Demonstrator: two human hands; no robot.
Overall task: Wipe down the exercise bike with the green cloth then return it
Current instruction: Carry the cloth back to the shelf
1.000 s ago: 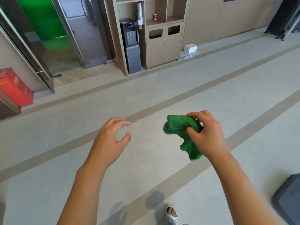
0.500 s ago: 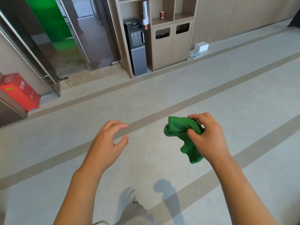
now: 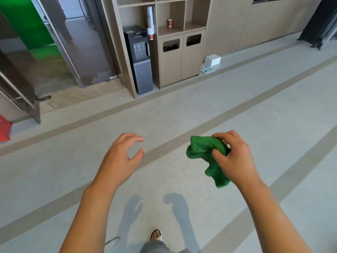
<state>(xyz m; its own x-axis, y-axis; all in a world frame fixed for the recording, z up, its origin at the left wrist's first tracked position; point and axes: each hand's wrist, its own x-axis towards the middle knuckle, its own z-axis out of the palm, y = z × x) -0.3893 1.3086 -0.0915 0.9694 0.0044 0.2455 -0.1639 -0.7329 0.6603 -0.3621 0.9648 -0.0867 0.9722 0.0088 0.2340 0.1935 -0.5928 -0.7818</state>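
Note:
My right hand [image 3: 235,158] grips the bunched green cloth [image 3: 204,152] in front of me at waist height, and a tail of the cloth hangs down below the fist. My left hand [image 3: 120,157] is held out beside it, apart from the cloth, fingers loosely curved and holding nothing. No exercise bike is in view.
Pale floor with brown stripes [image 3: 182,143] stretches ahead. A wooden shelf unit with two bin openings [image 3: 180,57] and a dark water dispenser [image 3: 140,59] stand against the far wall. An open glass door [image 3: 20,84] is at the left, a white box [image 3: 213,59] by the wall, a red object [image 3: 4,130] at the left edge.
The view has moved forward and swung towards the shelf unit, which is nearer now. Both hands keep the same pose, the right one still holding the cloth. My foot has stepped into view.

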